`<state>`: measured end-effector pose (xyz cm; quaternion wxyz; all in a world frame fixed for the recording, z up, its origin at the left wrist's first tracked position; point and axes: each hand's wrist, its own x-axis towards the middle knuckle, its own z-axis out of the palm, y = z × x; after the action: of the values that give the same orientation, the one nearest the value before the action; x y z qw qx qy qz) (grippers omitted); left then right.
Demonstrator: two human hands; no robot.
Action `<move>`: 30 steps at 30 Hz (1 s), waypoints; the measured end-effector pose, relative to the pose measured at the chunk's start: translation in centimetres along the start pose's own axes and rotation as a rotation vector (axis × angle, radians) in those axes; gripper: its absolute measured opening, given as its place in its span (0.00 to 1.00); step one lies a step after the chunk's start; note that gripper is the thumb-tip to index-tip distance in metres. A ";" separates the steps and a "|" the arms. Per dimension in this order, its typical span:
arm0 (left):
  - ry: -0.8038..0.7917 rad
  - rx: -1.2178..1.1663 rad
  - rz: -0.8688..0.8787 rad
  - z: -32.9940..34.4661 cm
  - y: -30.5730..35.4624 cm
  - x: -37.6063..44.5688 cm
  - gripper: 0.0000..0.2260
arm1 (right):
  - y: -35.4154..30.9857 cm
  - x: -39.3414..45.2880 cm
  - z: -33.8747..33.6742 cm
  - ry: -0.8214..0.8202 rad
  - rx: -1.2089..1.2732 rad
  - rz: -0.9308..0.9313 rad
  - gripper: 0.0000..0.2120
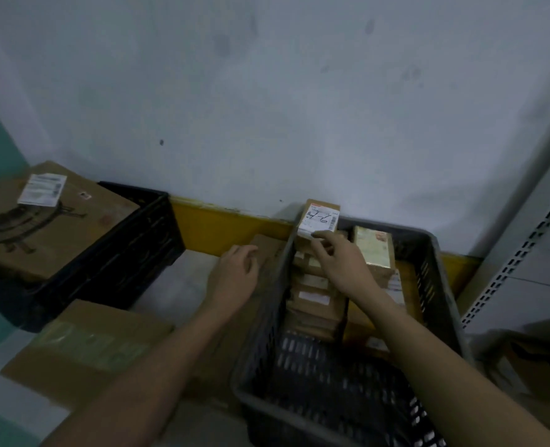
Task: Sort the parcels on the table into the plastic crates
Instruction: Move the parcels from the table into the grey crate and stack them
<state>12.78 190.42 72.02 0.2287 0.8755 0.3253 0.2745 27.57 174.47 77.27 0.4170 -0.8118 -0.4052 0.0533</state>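
A: In the grey crate (441, 275), far end: small brown parcel (320, 217), white handwritten label, standing upright, pinched by the right hand (341, 262).

B: Left hand (234, 279)?

A: Loosely curled on a flat carton (267, 250) outside. Black crate (131, 240) left, holding a big box (51, 227).
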 end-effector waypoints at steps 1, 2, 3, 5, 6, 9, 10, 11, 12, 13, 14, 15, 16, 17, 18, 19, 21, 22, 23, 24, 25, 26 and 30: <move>0.010 -0.008 -0.017 -1.2 -1.1 0.0 0.12 | -1.4 0.2 1.1 -0.024 0.016 -0.014 0.15; 0.019 -0.015 -0.034 -2.5 -2.3 -0.1 0.13 | -2.7 0.4 2.2 -0.052 0.023 -0.029 0.15; 0.020 -0.014 -0.058 -3.8 -3.7 -0.1 0.13 | -4.1 0.7 3.5 -0.084 0.018 -0.045 0.16; 0.016 0.007 -0.113 -6.5 -7.0 -0.6 0.14 | -6.9 1.2 6.4 -0.152 0.007 -0.074 0.17; 0.015 0.020 -0.139 -7.8 -8.9 -1.1 0.14 | -8.3 1.3 7.9 -0.184 0.010 -0.082 0.18; -0.009 0.047 -0.215 -11.7 -14.5 -3.0 0.14 | -11.9 0.9 13.0 -0.271 0.047 -0.071 0.19; -0.011 0.054 -0.232 -12.9 -16.4 -3.6 0.15 | -12.9 0.5 14.7 -0.302 0.048 -0.053 0.20; -0.007 0.058 -0.252 -14.1 -18.2 -4.2 0.15 | -13.8 0.2 16.3 -0.334 0.044 -0.033 0.20; 0.003 0.063 -0.275 -15.3 -19.9 -4.6 0.15 | -14.4 -0.2 17.9 -0.366 0.038 -0.014 0.21; 0.006 0.063 -0.302 -16.4 -21.5 -5.0 0.15 | -15.0 -0.6 19.3 -0.395 0.033 -0.001 0.22; 0.007 0.056 -0.321 -17.4 -23.0 -5.4 0.15 | -15.5 -0.9 20.6 -0.418 0.026 0.010 0.22; 0.001 0.048 -0.331 -18.3 -24.4 -5.8 0.15 | -16.0 -1.3 21.6 -0.433 0.020 0.024 0.23; -0.006 0.041 -0.334 -18.9 -25.6 -6.1 0.15 | -16.5 -1.6 22.5 -0.440 0.018 0.042 0.23; -0.015 0.034 -0.340 -19.5 -26.7 -6.3 0.15 | -16.9 -1.9 23.3 -0.440 0.017 0.061 0.23; -0.020 0.026 -0.345 -19.9 -27.7 -6.5 0.15 | -17.3 -2.1 24.0 -0.433 0.015 0.078 0.23; -0.029 0.023 -0.348 -20.3 -28.5 -6.6 0.15 | -17.6 -2.4 24.6 -0.421 0.009 0.093 0.23; -0.046 0.023 -0.349 -20.8 -29.7 -6.9 0.16 | -18.1 -2.9 25.7 -0.385 -0.014 0.117 0.23; -0.056 0.017 -0.351 -21.0 -30.1 -7.0 0.16 | -18.3 -3.3 26.2 -0.365 -0.031 0.133 0.22; -0.070 0.005 -0.356 -21.1 -30.5 -7.3 0.17 | -18.4 -3.8 26.6 -0.349 -0.052 0.156 0.22; -0.084 -0.009 -0.362 -21.2 -30.8 -7.5 0.17 | -18.4 -4.3 27.1 -0.332 -0.072 0.177 0.21; -0.099 -0.027 -0.373 -21.3 -31.2 -7.8 0.18 | -18.3 -4.9 27.5 -0.314 -0.093 0.198 0.21; -0.117 -0.052 -0.390 -21.3 -31.6 -8.0 0.19 | -18.2 -5.5 27.7 -0.298 -0.120 0.218 0.21; -0.195 -0.149 -0.476 -21.2 -33.6 -9.3 0.26 | -16.9 -8.0 28.7 -0.310 -0.168 0.321 0.21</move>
<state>-21.39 211.64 65.23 0.3808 0.7775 0.4773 0.1506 -0.28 192.53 68.92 0.2669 -0.8798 -0.3332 0.2092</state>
